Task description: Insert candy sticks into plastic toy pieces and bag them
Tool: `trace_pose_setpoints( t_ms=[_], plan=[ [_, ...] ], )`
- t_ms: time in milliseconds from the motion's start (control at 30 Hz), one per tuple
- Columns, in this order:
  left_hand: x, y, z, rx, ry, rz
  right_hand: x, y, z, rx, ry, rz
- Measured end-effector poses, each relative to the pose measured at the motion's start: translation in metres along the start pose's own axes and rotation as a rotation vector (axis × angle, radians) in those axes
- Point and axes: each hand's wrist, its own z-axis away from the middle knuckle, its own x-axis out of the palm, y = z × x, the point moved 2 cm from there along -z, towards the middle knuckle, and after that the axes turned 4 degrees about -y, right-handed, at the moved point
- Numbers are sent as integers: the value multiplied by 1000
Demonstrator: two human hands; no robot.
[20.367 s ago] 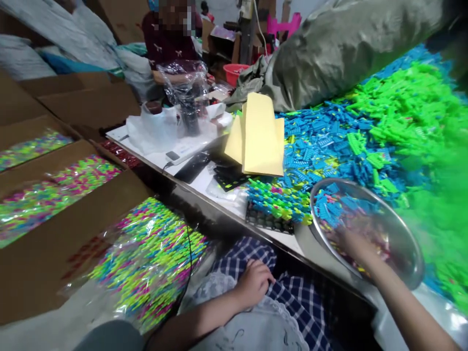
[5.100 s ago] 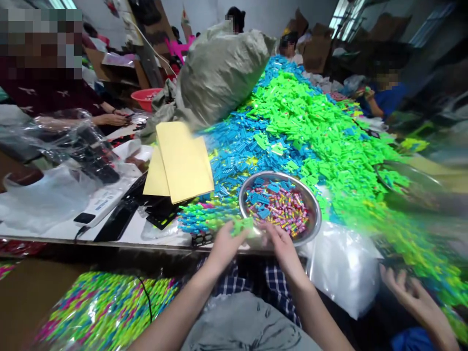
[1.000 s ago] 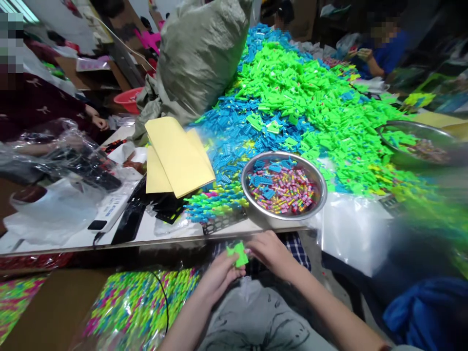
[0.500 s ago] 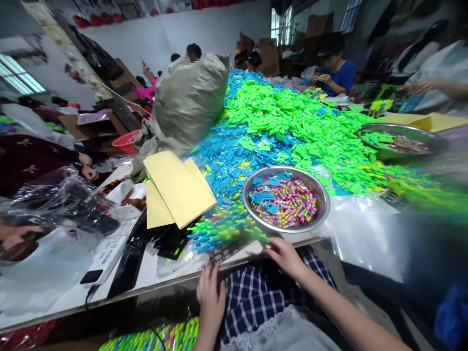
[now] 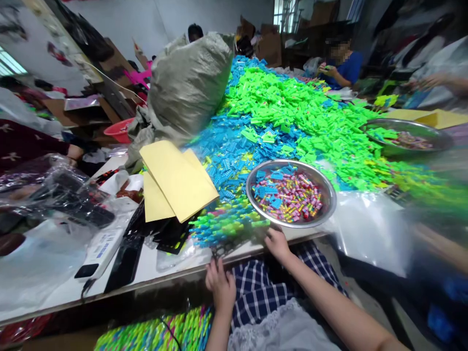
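Note:
A black perforated tray (image 5: 232,245) lies at the table's front edge, with rows of small green, blue and yellow plastic pieces (image 5: 226,222) standing up from it. My left hand (image 5: 221,282) has its fingertips on the tray's near left corner. At its right end, the curled fingers of my right hand (image 5: 278,243) grip the edge; part of that grip is blurred. Just behind my right hand stands a steel bowl (image 5: 331,209) with blue plastic parts (image 5: 270,190) and many small pink, red and yellow striped pieces (image 5: 305,197).
A large heap of green parts (image 5: 281,102) and blue parts (image 5: 223,151) covers the table behind. Yellow card sheets (image 5: 179,180), a bulging grey sack (image 5: 190,83) and a white box (image 5: 100,248) stand left. Clear plastic bags (image 5: 369,229) hang over the right edge. Co-workers sit around.
The camera view has shifted slightly, so most things sit a little higher. My hands stay at the tray's ends. A blurred arm shows more at the right.

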Motion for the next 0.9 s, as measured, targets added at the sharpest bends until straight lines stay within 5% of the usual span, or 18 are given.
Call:
trace_pose_setpoints(
  t_ms=[633,900],
  plan=[
    [-1,1,0,21,91,-71,11,-1,0,-47,-160,140],
    [-6,2,2,78,162,-160,1,-16,-4,-49,-213,112]
  ],
)
